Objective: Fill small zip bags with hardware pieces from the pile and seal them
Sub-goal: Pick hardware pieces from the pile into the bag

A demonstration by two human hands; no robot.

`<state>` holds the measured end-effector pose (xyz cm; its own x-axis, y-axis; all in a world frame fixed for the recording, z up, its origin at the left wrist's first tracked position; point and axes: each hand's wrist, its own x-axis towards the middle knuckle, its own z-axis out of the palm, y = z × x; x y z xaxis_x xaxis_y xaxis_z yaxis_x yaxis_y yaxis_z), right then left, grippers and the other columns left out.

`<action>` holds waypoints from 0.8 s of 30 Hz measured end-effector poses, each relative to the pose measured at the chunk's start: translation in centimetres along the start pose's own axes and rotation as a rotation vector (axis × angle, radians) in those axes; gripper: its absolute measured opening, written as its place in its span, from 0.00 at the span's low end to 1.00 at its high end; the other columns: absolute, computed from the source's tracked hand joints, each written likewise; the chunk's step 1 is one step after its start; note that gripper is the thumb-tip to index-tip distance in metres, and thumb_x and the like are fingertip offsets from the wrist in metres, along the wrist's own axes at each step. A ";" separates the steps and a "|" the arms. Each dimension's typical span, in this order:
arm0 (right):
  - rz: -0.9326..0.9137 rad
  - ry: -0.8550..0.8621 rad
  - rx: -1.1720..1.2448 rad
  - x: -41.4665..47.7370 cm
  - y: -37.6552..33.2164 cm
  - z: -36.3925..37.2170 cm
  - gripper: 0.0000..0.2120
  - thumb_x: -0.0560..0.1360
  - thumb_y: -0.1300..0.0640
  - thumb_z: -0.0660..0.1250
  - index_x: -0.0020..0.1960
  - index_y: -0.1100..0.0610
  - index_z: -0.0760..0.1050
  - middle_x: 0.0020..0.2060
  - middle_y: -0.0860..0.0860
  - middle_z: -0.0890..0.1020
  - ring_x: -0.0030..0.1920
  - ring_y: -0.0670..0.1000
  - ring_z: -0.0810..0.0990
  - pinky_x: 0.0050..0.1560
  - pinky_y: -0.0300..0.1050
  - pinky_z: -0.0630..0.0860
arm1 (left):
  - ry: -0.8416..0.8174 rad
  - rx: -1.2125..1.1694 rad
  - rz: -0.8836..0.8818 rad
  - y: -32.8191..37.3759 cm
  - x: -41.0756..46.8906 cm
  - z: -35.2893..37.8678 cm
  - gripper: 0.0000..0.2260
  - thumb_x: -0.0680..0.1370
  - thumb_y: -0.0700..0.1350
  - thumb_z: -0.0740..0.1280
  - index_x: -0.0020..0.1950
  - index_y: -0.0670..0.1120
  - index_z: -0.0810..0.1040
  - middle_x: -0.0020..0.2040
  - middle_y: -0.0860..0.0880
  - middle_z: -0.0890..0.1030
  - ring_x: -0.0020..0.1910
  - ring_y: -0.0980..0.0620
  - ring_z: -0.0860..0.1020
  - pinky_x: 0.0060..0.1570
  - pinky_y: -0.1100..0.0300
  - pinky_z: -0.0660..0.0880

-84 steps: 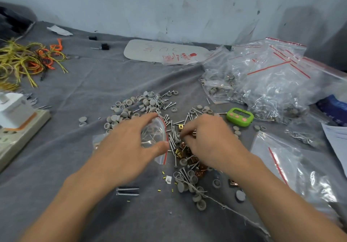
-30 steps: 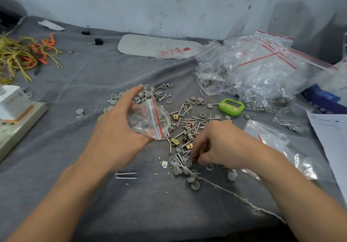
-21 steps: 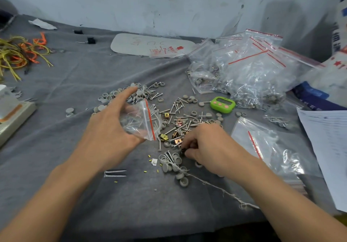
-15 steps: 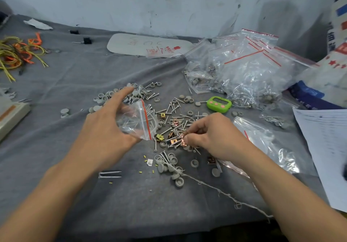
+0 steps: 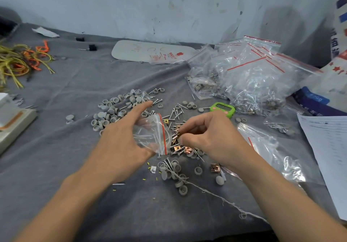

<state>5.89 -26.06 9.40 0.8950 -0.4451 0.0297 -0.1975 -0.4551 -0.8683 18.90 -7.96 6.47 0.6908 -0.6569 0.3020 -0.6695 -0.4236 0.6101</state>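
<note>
Now, on the head cam I see the left hand (image 5: 120,144) holding the small zip bag (image 5: 152,134) a bit above the counter (image 5: 75,84), thumb under it, fingers behind, index finger stretched fwd. The bag mouth w/ the red zip line faces right and is open; some thin nails show through the plastic. The right hand (image 5: 210,138) is just beside the mouth, fingers curled, thumb and fingertips pinching a small copper clip (image 5: 175,136) near the red line. Whether the clip touches the bag, I cannot tell. Under both hands the pile (image 5: 178,116) of nails, clips and grey caps (image 5: 112,110) lies on the grey cloth. Behind it is a green timer (image 5: 222,108), and further right a heap of filled bags (image 5: 249,80). Empty bags (image 5: 272,151) lie beside the right forearm, and a paper sheet (image 5: 328,157) at the far right edge.
</note>
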 end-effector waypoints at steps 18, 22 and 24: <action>-0.198 0.104 -0.120 0.3 -1.0 1.2 0.09 0.67 0.61 0.82 0.36 0.48 0.86 0.30 0.42 0.84 0.30 0.38 0.80 0.34 0.29 0.71 | -0.034 0.023 0.009 -0.1 -0.1 -0.5 0.46 0.62 0.60 0.80 0.75 0.70 0.61 0.57 0.66 0.77 0.54 0.62 0.74 0.55 0.62 0.68; -0.194 0.105 -0.070 0.1 -1.0 0.6 0.10 0.67 0.63 0.81 0.35 0.49 0.85 0.29 0.43 0.84 0.28 0.37 0.78 0.32 0.29 0.71 | -0.056 0.036 0.074 0.0 -0.1 -0.7 0.47 0.59 0.59 0.80 0.75 0.67 0.63 0.67 0.66 0.73 0.64 0.67 0.70 0.61 0.69 0.63; -0.196 0.110 -0.043 0.0 -0.9 0.2 0.09 0.67 0.64 0.80 0.35 0.51 0.85 0.29 0.45 0.84 0.28 0.39 0.78 0.31 0.31 0.71 | -0.054 0.041 0.148 0.2 -0.3 -0.8 0.45 0.58 0.64 0.76 0.74 0.67 0.66 0.70 0.68 0.70 0.67 0.70 0.66 0.64 0.74 0.58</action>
<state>6.17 -25.49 10.11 0.8693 -0.4254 0.2516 -0.0434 -0.5729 -0.8185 18.82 -7.35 7.14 0.5690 -0.7459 0.3462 -0.7742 -0.3440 0.5312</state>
